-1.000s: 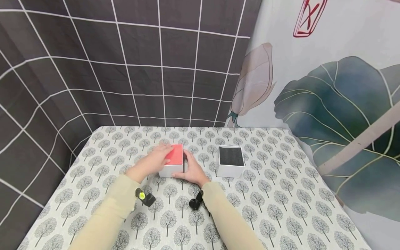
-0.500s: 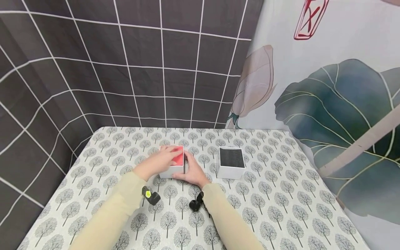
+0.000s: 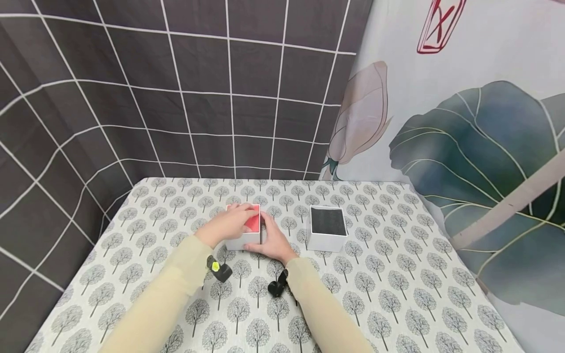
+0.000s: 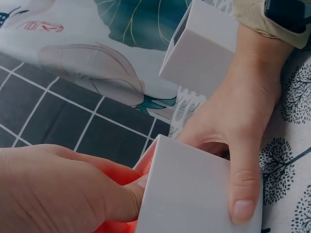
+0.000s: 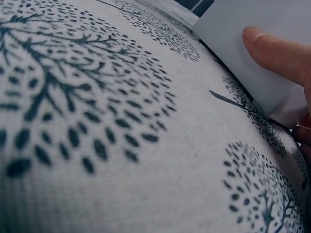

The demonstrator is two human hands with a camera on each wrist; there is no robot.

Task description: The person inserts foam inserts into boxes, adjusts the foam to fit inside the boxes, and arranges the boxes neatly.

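Observation:
A white square box point(image 3: 237, 241) with something red point(image 3: 253, 223) inside its top stands left of the table's middle. My left hand point(image 3: 228, 224) reaches over the box from the left. Its thumb and fingers dip inside the rim against the red material point(image 4: 119, 171) in the left wrist view; the fingertips are hidden there. On the box's right side, my right hand point(image 3: 274, 240) grips the wall, its thumb point(image 5: 274, 53) flat on the white front face in the right wrist view. Its other fingers go round the side and are partly hidden.
A second white box point(image 3: 326, 242) with a black top surface point(image 3: 328, 221) stands to the right, apart from both hands. The tree-print tablecloth point(image 3: 238, 311) covers the table. A dark grid curtain point(image 3: 190, 113) and a floral curtain point(image 3: 459, 142) hang behind.
My left hand has shifted right, from the box's left edge to over its middle, and the fingers now reach into the red area. The right hand keeps its grip in place.

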